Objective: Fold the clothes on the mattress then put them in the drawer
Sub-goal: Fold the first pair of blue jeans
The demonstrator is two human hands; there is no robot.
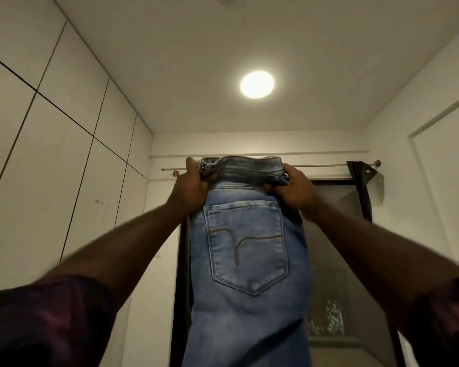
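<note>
Up in front of the dark window point(337, 234), at arm's length, hangs a pair of blue jeans point(247, 308). They look folded in half lengthwise, since only one back pocket point(247, 250) faces the camera, with a curved line of brown stitching across it. Both hands are clamped on the waistband point(249, 169). The left hand point(194, 189) has the left end bunched in its curled fingers with the thumb up over the top edge. The right hand point(294, 192) grips the right end the same way, fingers wrapped round the denim and thumb on top. From there the legs drop straight down and run out the bottom of the view, so no telling where the hems are. Dark reddish sleeves point(51, 319) show at both lower corners, sitting above bare forearms. Behind the jeans a metal curtain rod point(321, 166) runs across the far wall, with a dark curtain point(361, 186) bunched at its right end beside the window. A round ceiling light point(257, 84) is switched on above the waistband. White wardrobe panels point(64, 154) cover the left wall, and one carries a small label point(99, 201) reading "WS 10".
</note>
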